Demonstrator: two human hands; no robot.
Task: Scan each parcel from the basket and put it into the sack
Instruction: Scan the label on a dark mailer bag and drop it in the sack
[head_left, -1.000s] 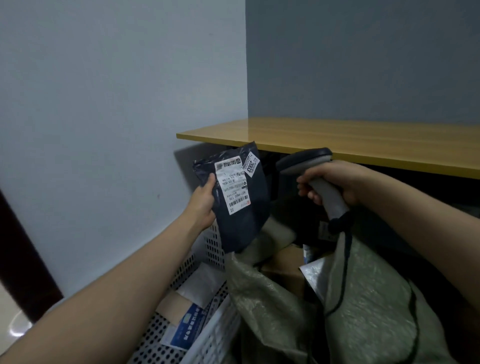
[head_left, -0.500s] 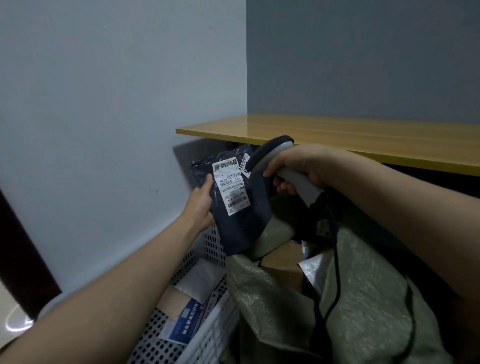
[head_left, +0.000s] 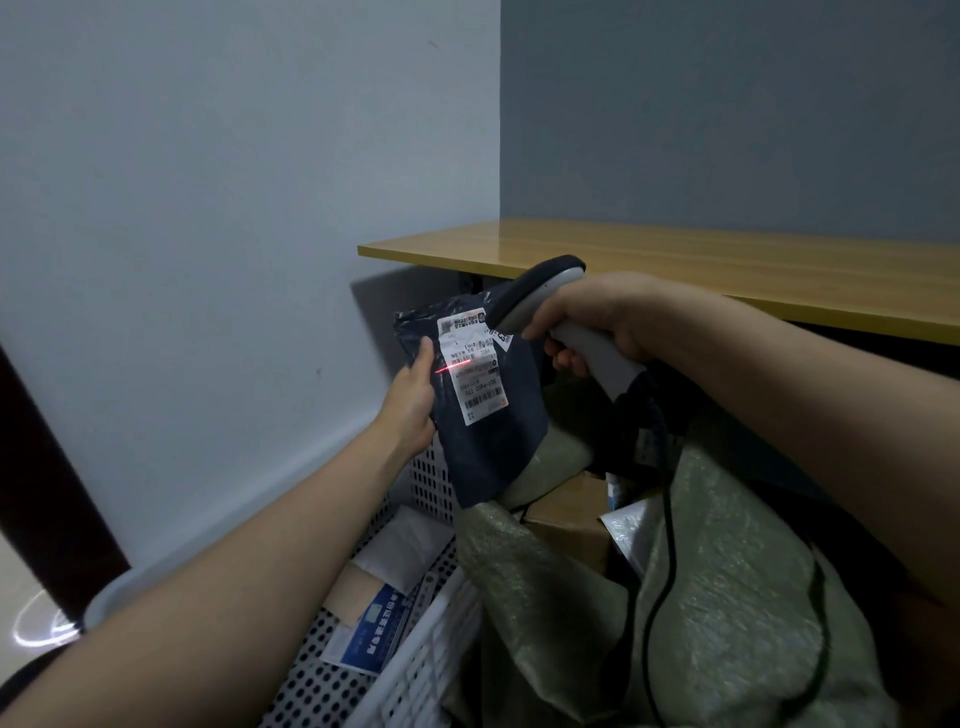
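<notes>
A grey-green woven sack gapes at lower right below a wooden tabletop, a cardboard box inside it; just left stands a white perforated basket holding a white packet and a blue-printed envelope; above both, the left hand grasps a dark parcel by its left edge, thumb on the front; the right hand is curled round the handle of a grey scanner, its head close to the parcel's top right corner, its black cable hanging over the sack; a red scan line crosses the parcel's white label.
</notes>
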